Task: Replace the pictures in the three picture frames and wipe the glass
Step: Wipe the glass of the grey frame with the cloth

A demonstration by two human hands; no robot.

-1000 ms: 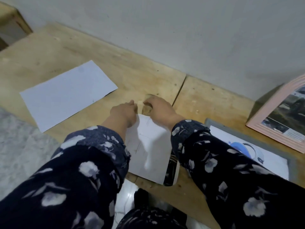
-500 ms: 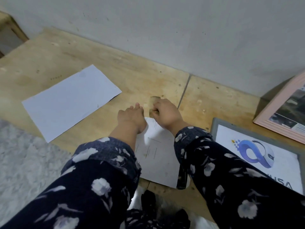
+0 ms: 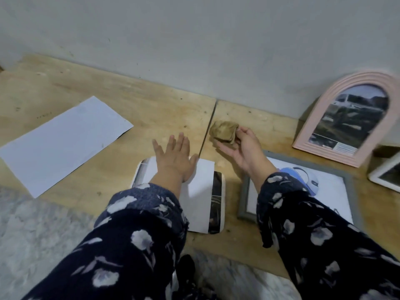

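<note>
Hands worked over a low wooden surface (image 3: 91,89) in the head view: the left hand (image 3: 173,158), fingers spread flat, pressed a white sheet (image 3: 198,191) over a white frame (image 3: 217,204), while the right hand (image 3: 242,148) pinched a wadded tan cloth (image 3: 224,132) just beyond it. The loose sheet looked liable to slide off if that palm lifted, and the cloth might snag its edge. A grey frame (image 3: 243,198) lay beside the right sleeve, a pink arched frame (image 3: 344,118) leaned on the pale wall (image 3: 194,40), a spare sheet (image 3: 62,141) lay well left, and grey carpet (image 3: 32,234) bordered the boards.
</note>
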